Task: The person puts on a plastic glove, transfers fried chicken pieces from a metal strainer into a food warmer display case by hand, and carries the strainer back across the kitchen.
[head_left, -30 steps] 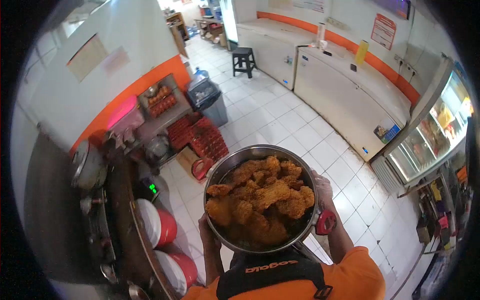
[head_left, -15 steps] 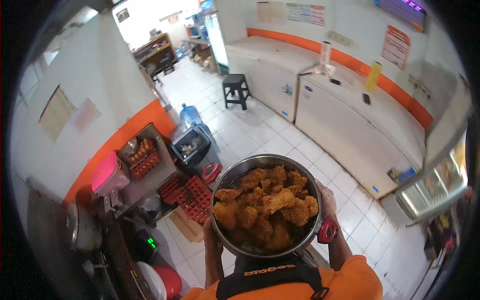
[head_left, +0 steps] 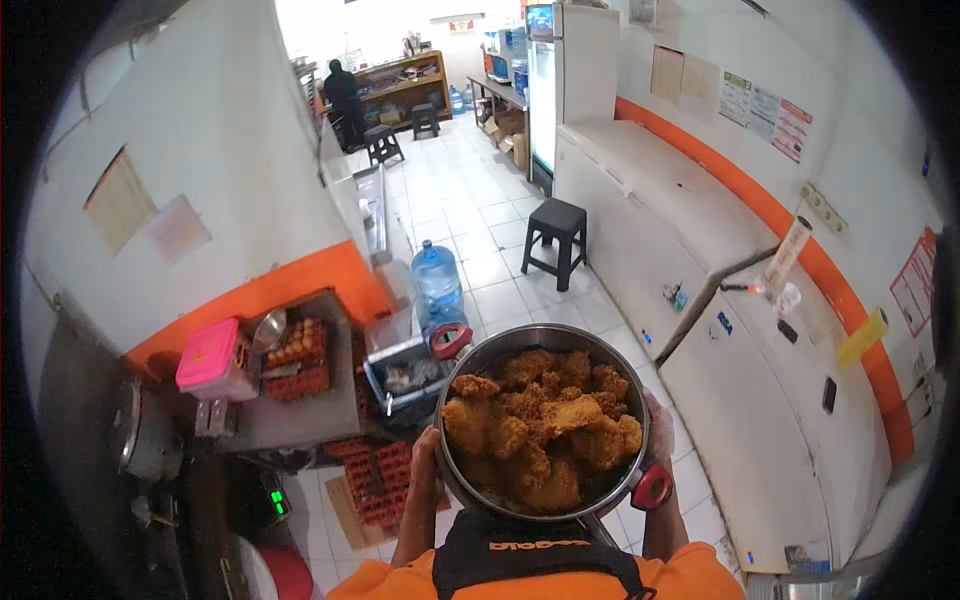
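A round steel pot (head_left: 450, 480) with red side handles is held in front of my body, heaped with pieces of golden-brown fried chicken (head_left: 570, 413). My left hand (head_left: 426, 455) is closed on the pot's left side, its fingers partly hidden beneath. On the opposite side, my right hand (head_left: 660, 428), in what looks like a clear plastic glove, grips the wall near the lower red handle (head_left: 652, 488).
Ahead runs a tiled floor (head_left: 480, 225) with a black stool (head_left: 556, 240) and a blue water bottle (head_left: 437, 275). Chest freezers (head_left: 640, 240) line the right. A table (head_left: 345, 400) with eggs (head_left: 300, 342) stands left. A person in dark clothes (head_left: 343, 100) is far back.
My view has turned to the right and lifted, showing more of the far room and a person there. The pot stays in both hands, now closer to the stool and freezers.
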Available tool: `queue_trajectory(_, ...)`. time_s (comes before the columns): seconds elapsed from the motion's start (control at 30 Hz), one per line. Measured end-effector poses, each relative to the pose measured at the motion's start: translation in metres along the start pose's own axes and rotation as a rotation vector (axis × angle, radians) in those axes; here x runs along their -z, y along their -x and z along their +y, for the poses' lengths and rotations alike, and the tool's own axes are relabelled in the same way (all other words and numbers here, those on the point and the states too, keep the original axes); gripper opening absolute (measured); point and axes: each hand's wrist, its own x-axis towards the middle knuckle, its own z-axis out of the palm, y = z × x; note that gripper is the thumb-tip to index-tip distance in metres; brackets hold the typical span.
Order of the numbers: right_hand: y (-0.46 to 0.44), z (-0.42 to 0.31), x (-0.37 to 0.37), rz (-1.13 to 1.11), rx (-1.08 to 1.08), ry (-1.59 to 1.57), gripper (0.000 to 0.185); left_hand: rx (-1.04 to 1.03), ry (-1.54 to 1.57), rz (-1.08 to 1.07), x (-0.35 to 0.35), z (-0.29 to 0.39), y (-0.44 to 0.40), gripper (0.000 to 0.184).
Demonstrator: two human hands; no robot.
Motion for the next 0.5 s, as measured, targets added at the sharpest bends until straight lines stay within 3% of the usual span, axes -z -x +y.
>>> queue_trajectory(0.33, -0.273, -0.109, -0.095, -0.094, 0.061, -0.021, 0.042, 0.001, -0.046, 0.014, -0.12, -0.007, -0.28, 0.044)
queue_trajectory(0.5, -0.434, -0.159, -0.188, -0.284, -0.039, 0.044, 0.044, -0.194, -0.055, 0.13, -0.173, 0.024, -0.408, 0.041)
